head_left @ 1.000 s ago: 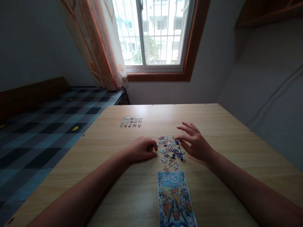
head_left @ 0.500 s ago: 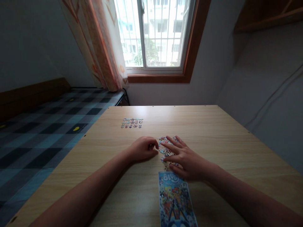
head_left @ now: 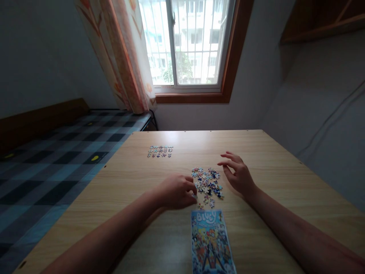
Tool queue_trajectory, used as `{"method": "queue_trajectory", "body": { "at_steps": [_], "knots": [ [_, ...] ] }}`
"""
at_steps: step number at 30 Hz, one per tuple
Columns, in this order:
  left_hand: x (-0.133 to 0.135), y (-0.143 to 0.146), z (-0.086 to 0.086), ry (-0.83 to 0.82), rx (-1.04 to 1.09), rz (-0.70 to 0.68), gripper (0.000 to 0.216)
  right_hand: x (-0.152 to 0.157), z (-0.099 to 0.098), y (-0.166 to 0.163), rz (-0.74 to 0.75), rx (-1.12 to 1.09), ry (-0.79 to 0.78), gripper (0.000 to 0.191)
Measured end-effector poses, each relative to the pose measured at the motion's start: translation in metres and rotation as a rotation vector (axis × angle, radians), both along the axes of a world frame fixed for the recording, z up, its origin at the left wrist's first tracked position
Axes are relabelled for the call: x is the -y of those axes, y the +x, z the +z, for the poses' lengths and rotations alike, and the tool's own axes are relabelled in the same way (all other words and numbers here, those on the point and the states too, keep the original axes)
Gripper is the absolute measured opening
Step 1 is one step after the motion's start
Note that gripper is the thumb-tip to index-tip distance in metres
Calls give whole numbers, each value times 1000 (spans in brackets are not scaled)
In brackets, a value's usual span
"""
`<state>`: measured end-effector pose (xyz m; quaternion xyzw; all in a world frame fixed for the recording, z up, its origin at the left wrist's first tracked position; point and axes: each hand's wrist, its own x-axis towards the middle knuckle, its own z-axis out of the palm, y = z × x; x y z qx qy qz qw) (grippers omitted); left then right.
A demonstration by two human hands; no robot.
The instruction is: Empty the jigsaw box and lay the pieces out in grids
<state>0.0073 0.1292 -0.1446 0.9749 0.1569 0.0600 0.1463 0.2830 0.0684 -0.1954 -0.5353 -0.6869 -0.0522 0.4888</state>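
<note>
A loose pile of small jigsaw puzzle pieces (head_left: 209,184) lies in the middle of the wooden table. At its left edge is my left hand (head_left: 176,191), fingers curled and thumb close to the forefinger, with a pale puzzle piece (head_left: 194,196) showing at the fingertips. My right hand (head_left: 238,174) is just right of the pile, fingers loosely spread, holding nothing. Below the pile lies a colourful picture sheet (head_left: 211,241) headed "BLUEY". Farther off to the left, several puzzle pieces (head_left: 160,151) are laid out in three rows.
The wooden table (head_left: 270,228) reaches toward the window wall. A bed with a checked cover (head_left: 71,152) runs along its left side. A curtain (head_left: 122,57) hangs beside the barred window (head_left: 196,45). A shelf (head_left: 322,23) is fixed at upper right.
My right hand has lifted off the pile and moved right and away, uncovering the pieces. My left hand has shifted slightly right and nearer me along the pile's edge.
</note>
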Motion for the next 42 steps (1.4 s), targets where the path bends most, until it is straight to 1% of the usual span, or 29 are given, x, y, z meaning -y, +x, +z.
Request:
{"method": "queue_trajectory", "body": {
  "at_steps": [3, 5, 9, 12, 14, 16, 20, 24, 28, 33, 38, 40, 42],
  "knots": [
    [2, -2, 6, 97, -91, -57, 11, -2, -2, 0, 6, -13, 5, 26],
    [2, -3, 13, 145, -156, -53, 13, -3, -4, -2, 10, -15, 5, 27],
    [-4, -9, 27, 149, -275, 30, 14, -6, -7, -2, 5, -37, -14, 28],
    [-22, -19, 30, 107, -306, 104, 23, -8, -9, -1, -11, -67, -26, 28],
    [-38, -28, 30, 94, -296, 181, 28, -10, -10, 0, -35, -96, -33, 27],
    [-55, -38, 27, 103, -275, 237, 26, -10, -10, 0, -55, -117, -41, 26],
    [-79, -52, 21, 152, -203, 294, 24, -12, -10, 0, -65, -123, -55, 26],
    [-85, -56, 13, 198, -149, 350, 16, -12, -11, 1, -57, -117, -63, 25],
    [-82, -54, 6, 250, -112, 360, 17, -12, -12, 1, -44, -106, -63, 25],
    [-84, -59, 9, 241, -129, 389, 18, -11, -10, 1, -23, -97, -51, 25],
    [-96, -87, 14, 255, -156, 473, 23, -11, -11, 1, -19, -94, -61, 25],
    [-103, -103, 13, 272, -175, 526, 25, -11, -12, 0, -13, -89, -66, 25],
    [-108, -117, 9, 299, -176, 609, 26, -12, -12, 0, -12, -87, -71, 24]
  ]
}}
